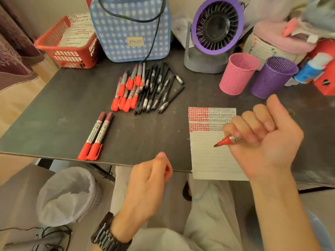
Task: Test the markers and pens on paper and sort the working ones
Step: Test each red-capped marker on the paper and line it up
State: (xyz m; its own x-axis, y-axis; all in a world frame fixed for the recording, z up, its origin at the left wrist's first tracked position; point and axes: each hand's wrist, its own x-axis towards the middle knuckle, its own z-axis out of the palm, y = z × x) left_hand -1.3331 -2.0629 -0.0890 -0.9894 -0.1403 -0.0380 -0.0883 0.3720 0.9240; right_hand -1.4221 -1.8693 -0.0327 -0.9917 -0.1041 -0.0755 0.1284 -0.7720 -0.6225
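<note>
My right hand [262, 136] grips an uncapped red marker [226, 141], its tip pointing left just over the lined paper [212, 160]. The paper's top is filled with red and black test marks. My left hand [150, 180] hovers at the table's front edge, fingers curled round a red cap [169, 172]. A pile of red markers [126, 91] and black pens [159, 89] lies mid-table. Two capped red markers [96, 136] lie apart at the front left.
A pink cup [237, 73] and a purple cup [272, 77] stand at the back right beside a purple fan [213, 33]. A checked blue bag [130, 29] and a red basket [68, 44] sit at the back. A lined bin [67, 194] stands below the table.
</note>
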